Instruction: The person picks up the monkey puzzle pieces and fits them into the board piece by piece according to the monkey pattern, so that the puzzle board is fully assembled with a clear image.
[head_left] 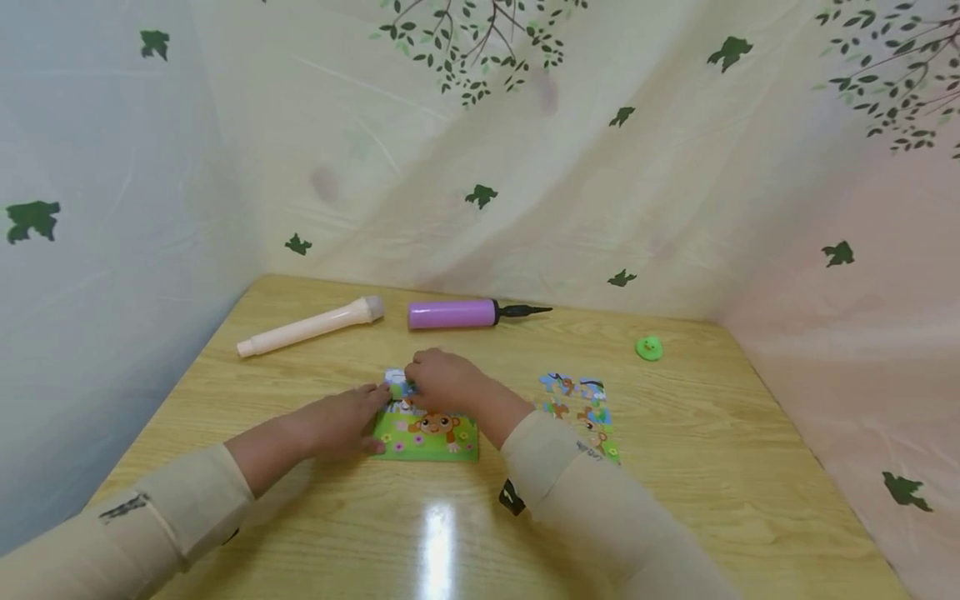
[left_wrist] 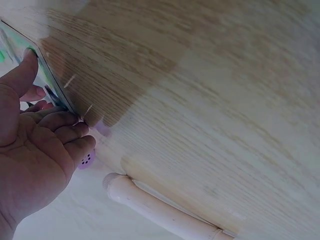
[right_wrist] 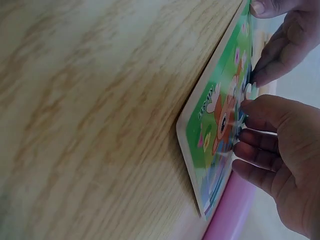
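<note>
A jigsaw puzzle board (head_left: 423, 451) with a monkey on a green meadow lies on the table in front of me. Along its left edge rests my left hand (head_left: 341, 423), thumb at the near corner and fingers toward the far corner. My right hand (head_left: 450, 382) is over the far part of the board and hides some of it. In the right wrist view, the thumb and fingertips pinch a small puzzle piece (right_wrist: 252, 92) close over the picture, near the left hand's fingertips. The left wrist view shows the left thumb and fingers along the board's edge (left_wrist: 54, 75).
More puzzle pieces (head_left: 592, 429) lie to the right of the board, partly behind the right forearm. Toward the back are a pale tube-shaped stick (head_left: 307, 328) and a purple hand pump (head_left: 453, 314) with a black nozzle. A small green toy (head_left: 649, 348) sits at the back right.
</note>
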